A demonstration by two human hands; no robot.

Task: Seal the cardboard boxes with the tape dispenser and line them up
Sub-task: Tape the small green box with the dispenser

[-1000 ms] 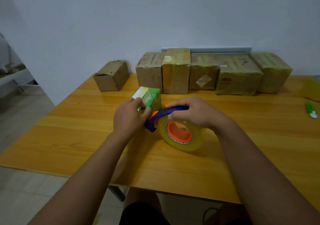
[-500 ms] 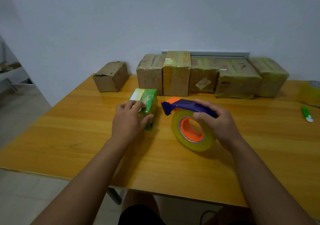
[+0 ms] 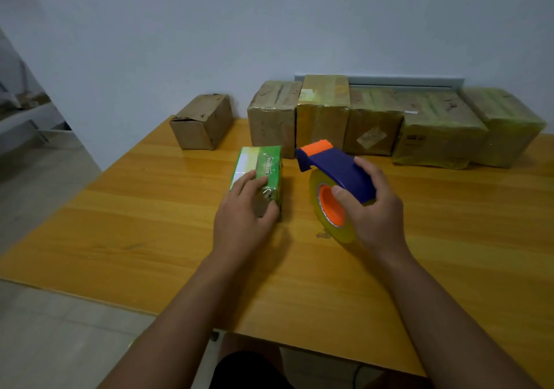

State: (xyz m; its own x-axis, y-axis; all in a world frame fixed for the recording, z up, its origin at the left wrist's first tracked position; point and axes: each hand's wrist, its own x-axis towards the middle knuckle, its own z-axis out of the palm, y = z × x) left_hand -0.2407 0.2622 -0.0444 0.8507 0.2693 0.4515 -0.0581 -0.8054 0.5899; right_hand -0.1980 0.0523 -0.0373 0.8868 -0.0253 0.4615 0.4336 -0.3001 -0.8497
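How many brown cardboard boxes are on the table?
6. One stands apart at the far left; five sit in a row by the wall. None seems hidden.

Plain room, prob. a small office or packing/mailing spot: bare pale wall [image 3: 209, 28], grey tiled floor [image 3: 45, 343], glossy wood-grain table [image 3: 150, 223] pushed against the wall. Row of taped cardboard boxes [image 3: 374, 118] lines the wall side w/ one apart at left, a grey trunking strip [image 3: 404, 80] behind them. Light-coloured furniture at far left, blurred.
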